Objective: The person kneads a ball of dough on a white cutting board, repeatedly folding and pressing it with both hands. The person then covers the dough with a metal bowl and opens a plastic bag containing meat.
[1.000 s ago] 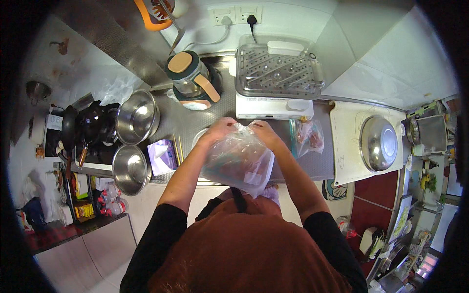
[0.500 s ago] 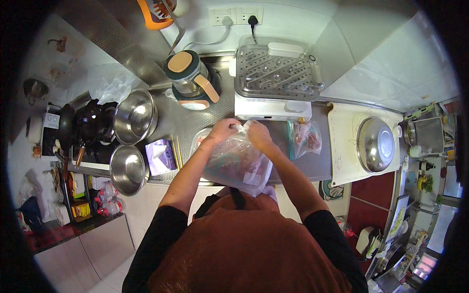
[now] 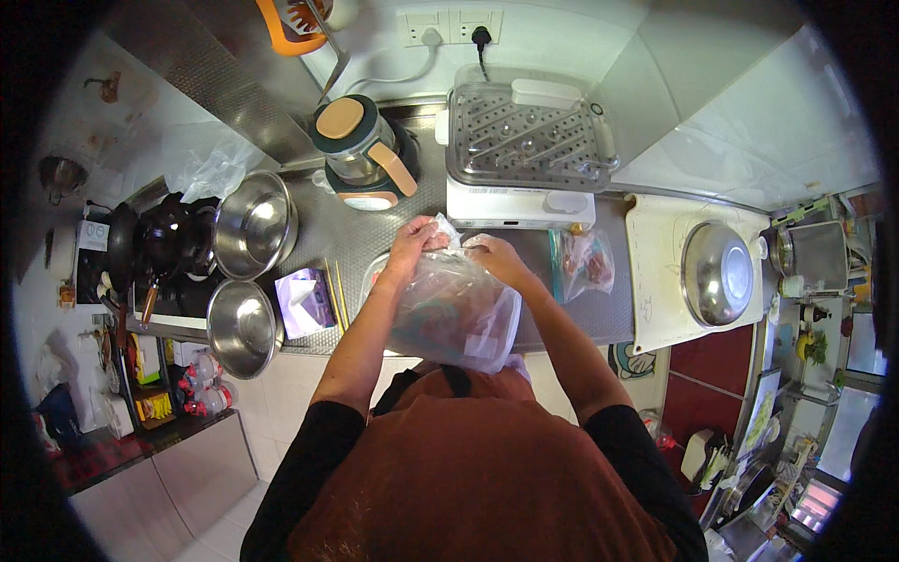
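Note:
A clear plastic bag (image 3: 440, 300) with blurred reddish and green contents lies in front of me, on or in a translucent plastic tub (image 3: 506, 328). My left hand (image 3: 415, 245) is closed on the bag's bunched top, and a crumpled end sticks up past its fingers. Just to the right, my right hand (image 3: 496, 258) pinches the upper edge of the same bag. Past my right wrist lies a smaller zip bag (image 3: 585, 262) of reddish pieces with a teal strip.
Behind the hands stands a white appliance (image 3: 520, 208) with a clear-lidded tray, beside a glass jug machine (image 3: 361, 155). Steel bowls (image 3: 245, 323), a tissue pack (image 3: 305, 303) and chopsticks (image 3: 337, 295) are left. An upturned steel basin (image 3: 719, 273) rests on a cream board (image 3: 655, 272) at right.
My hands have moved slightly apart, the left one shifting left and up. More of the bag's crumpled end now shows above the left fingers. The whole view has shifted a little.

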A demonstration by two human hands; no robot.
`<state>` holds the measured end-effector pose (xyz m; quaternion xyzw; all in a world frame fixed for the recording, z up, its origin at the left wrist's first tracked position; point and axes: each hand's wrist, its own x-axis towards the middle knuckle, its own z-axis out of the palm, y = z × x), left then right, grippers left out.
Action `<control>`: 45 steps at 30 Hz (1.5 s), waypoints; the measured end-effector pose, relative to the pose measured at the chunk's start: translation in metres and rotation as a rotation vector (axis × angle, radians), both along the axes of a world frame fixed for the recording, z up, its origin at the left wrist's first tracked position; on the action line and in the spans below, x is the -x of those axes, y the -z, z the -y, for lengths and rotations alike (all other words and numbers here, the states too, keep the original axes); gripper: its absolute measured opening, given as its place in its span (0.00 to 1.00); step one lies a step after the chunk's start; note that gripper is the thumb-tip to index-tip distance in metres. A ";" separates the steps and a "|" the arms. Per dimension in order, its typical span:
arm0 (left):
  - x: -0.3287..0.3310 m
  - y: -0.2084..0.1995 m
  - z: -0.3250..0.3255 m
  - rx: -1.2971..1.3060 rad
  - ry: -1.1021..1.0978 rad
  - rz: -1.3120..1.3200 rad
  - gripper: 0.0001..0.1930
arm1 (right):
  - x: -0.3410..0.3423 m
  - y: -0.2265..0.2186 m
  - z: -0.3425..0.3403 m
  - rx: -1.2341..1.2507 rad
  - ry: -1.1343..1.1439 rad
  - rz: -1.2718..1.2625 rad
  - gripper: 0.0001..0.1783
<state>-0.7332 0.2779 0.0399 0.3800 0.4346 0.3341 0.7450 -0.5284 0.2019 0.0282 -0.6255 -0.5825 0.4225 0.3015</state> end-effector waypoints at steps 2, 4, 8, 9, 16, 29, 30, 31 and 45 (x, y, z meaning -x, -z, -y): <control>0.002 -0.003 0.000 0.027 0.013 0.013 0.11 | 0.002 0.002 -0.001 0.042 -0.023 -0.038 0.15; 0.005 -0.002 0.000 -0.065 0.081 -0.044 0.15 | 0.003 0.004 -0.002 0.054 -0.077 0.045 0.14; 0.008 0.008 0.001 -0.398 0.415 -0.402 0.16 | 0.010 0.006 0.003 -0.130 0.196 0.109 0.13; 0.008 0.011 0.002 -0.450 0.523 -0.520 0.15 | 0.011 0.006 0.005 -0.076 0.266 0.019 0.12; 0.007 0.014 0.002 -0.578 0.176 -0.895 0.13 | -0.024 0.003 0.022 -0.218 0.700 0.054 0.09; 0.035 -0.034 0.013 -1.022 -0.039 -0.938 0.17 | -0.022 -0.038 0.057 -0.307 0.501 0.379 0.14; 0.029 -0.038 0.018 -1.190 -0.061 -0.890 0.18 | -0.011 -0.041 0.049 -0.385 0.402 0.202 0.16; 0.026 -0.041 0.024 -1.223 0.135 -0.906 0.18 | 0.002 -0.043 0.039 -0.365 0.279 0.317 0.20; 0.085 -0.093 0.063 -1.113 0.612 -0.880 0.06 | 0.003 -0.104 0.036 0.102 -0.499 0.792 0.31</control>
